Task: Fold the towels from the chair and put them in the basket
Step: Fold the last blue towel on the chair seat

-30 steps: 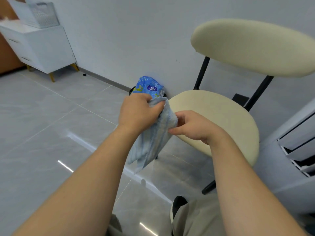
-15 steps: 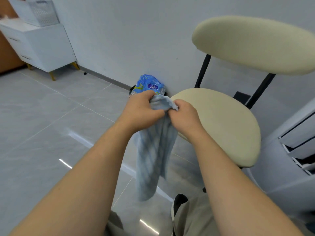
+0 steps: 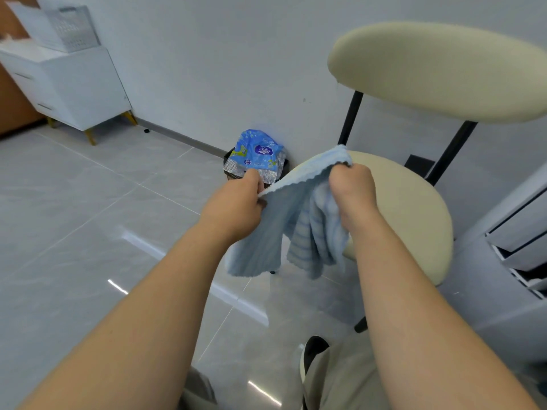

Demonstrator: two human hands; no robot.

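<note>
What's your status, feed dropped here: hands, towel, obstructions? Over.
Left hand, right hand: both gripping blue towel by top edge. Towel unfolded, hanging in front of chair seat. Nothing blocking.

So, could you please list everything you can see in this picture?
towel: one, light blue striped, hanging between both hands in front of the chair
chair: one, cream cushions on black frame, by the wall at right
basket: one, whitish perforated, on the cabinet
cabinet: one, white with gold legs, top left
wrapper: one, blue, sticking out of the bin
bin: one, black, against the wall
drawer unit: one, white, right edge
shoe: one, black, bottom centre
left hand: grips the towel's top edge
right hand: grips the towel's upper corner
</note>
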